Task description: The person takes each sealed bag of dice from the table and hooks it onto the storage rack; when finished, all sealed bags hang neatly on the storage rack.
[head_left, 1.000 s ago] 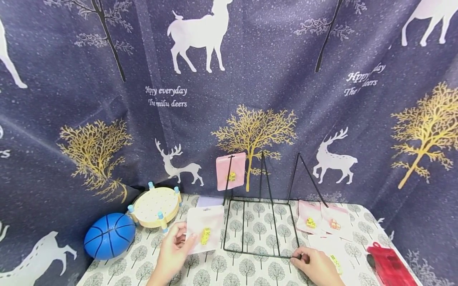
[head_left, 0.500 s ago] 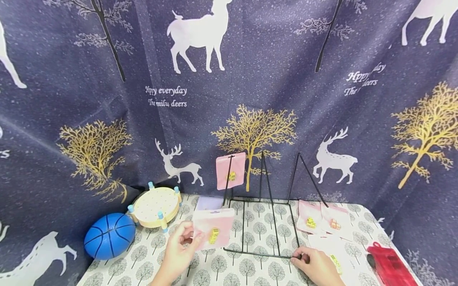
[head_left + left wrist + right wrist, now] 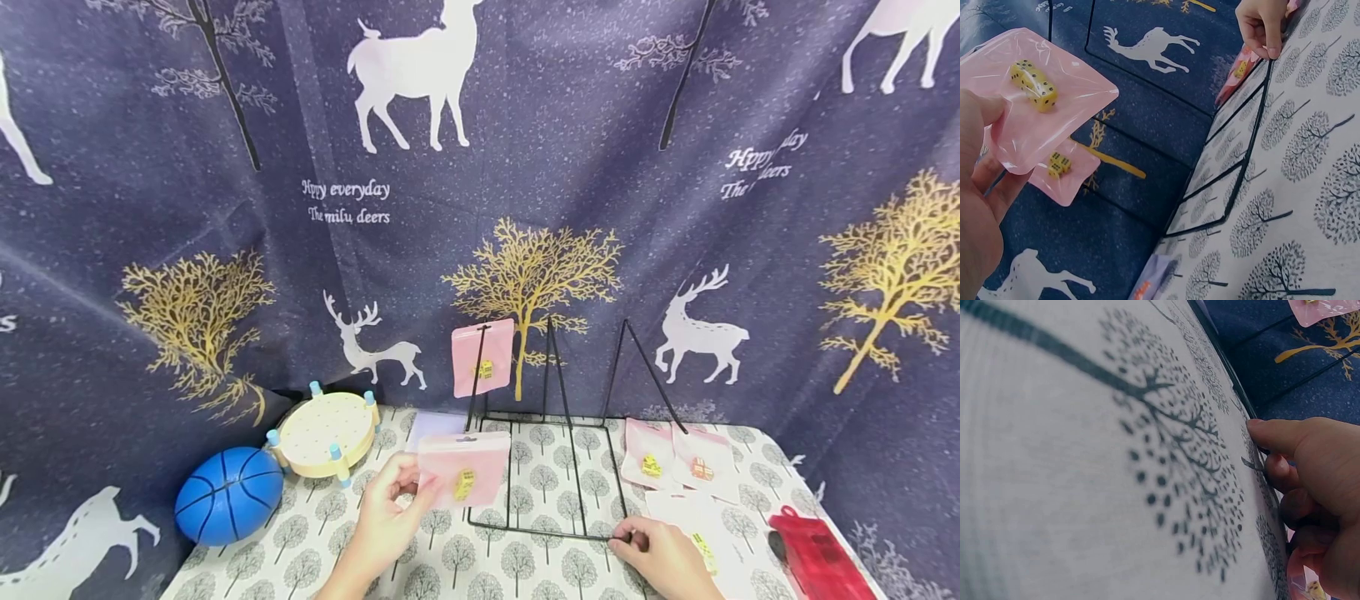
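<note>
My left hand pinches a pink clear-front pouch by its lower left side, thumb in front. Yellow dice show inside it, and its slotted top edge points up and away. The pouch is raised in front of the left side of a black wire display rack. On the rack's left prong hangs another pink pouch with yellow dice. At the rack's front right corner my right hand pinches the base wire between thumb and fingers, low over the tablecloth.
Right of the rack lie a pink pouch, another with orange dice, a paler pouch and a red packet. To the left are a purple packet, a round pegged stand and a blue basketball.
My left hand has carried the pouch rightward and slightly up toward the rack's left side, tilting its top away. The right hand keeps its grip on the rack's corner.
</note>
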Motion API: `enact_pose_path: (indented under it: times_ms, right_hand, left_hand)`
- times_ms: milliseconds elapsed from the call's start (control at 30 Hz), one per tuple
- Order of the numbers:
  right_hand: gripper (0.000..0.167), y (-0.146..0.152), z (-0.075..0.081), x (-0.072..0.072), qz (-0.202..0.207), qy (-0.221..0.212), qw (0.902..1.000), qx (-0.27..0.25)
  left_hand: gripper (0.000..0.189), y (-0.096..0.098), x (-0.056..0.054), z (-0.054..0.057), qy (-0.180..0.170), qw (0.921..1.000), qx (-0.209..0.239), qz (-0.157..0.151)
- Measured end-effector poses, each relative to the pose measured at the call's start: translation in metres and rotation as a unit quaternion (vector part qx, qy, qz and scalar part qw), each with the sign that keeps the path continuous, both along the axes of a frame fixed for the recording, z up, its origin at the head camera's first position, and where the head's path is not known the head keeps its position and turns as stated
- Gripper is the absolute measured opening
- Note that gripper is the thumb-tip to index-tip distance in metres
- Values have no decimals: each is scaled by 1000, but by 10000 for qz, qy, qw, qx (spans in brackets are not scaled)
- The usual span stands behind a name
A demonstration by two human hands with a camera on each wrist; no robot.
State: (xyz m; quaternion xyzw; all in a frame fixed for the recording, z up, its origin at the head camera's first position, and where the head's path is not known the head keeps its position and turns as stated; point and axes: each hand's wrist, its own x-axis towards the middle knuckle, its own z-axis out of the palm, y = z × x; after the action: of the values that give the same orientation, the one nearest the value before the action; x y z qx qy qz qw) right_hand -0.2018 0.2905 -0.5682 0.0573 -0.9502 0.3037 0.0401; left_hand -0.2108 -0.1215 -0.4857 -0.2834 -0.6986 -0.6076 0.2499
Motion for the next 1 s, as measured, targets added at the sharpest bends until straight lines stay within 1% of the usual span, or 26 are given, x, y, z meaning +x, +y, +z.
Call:
enact_pose_path:
  times_ms: [67,167,367,600,700,833,1000]
  right_hand:
    - [15,0,0,0,6,-23,10000,7]
    - [15,0,1,0,30,-23,10000,-13]
    - [16,0,1,1,5,-58,10000,-20]
    - [15,0,1,0,-47,-59,10000,19]
    - [16,0,1,0,-50,-47,10000,50]
    - [16,1,1,0,-36,-58,10000,64]
    - [16,1,0,0,-50,-79,9999,63]
  left_hand:
    - [30,2,-2,1,121,9999,14,-36]
    - [30,3,-5,2,195,9998,18,-4]
    - [29,6,-7,3,-87,9998,7,176]
    - [33,10,-10,4,-30,9994,178,285]
    - [31,11,-12,3,-138,9992,201,322]
    - [28,13,-14,4,-432,9981,236,367]
    - [29,18,-21,6,-669,9964,358,387]
